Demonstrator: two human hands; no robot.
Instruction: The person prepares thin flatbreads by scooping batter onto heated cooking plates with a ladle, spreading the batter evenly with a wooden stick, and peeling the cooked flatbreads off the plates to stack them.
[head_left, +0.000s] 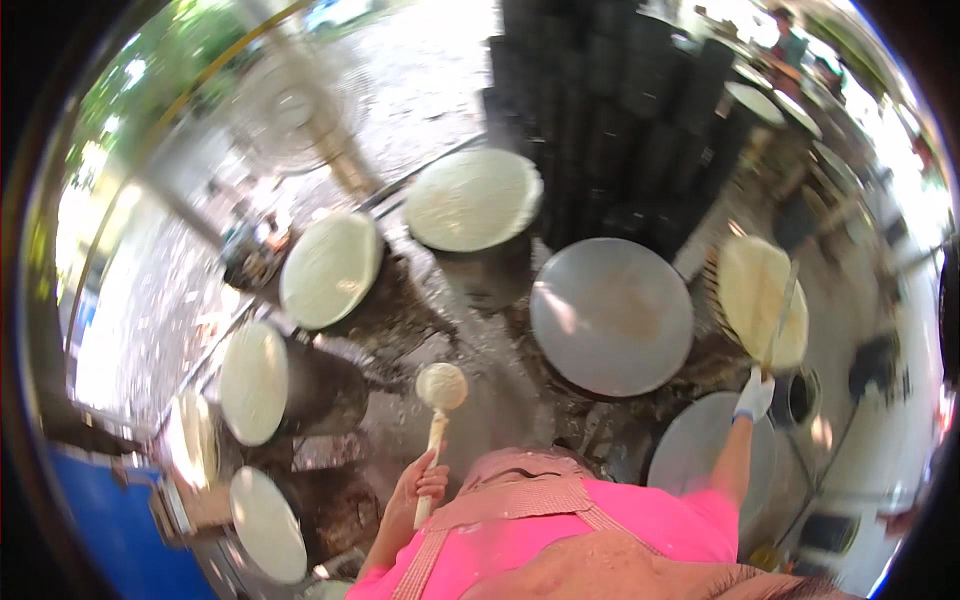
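Observation:
My left hand (430, 480) is wrapped around the pale handle of a ladle (441, 386), whose round bowl is coated with whitish batter. On the right, my gloved right hand (754, 399) grips a long flat spatula (784, 309). Its blade reaches across a pale round sheet of flatbread (750, 292) that lies on a stack with a ridged edge; whether blade and sheet touch, I cannot tell. A bare grey round griddle (611, 315) sits between my hands, farther forward. Under my right arm is another grey griddle (697, 442), partly covered by the arm.
Several batter-coated round griddles curve around my left, including one at the front (472, 199) and one beside it (330, 270). Dark stacked lengths (600, 135) stand behind the bare griddle. A fan (292, 109) is at far left. Another person (786, 49) appears at far right.

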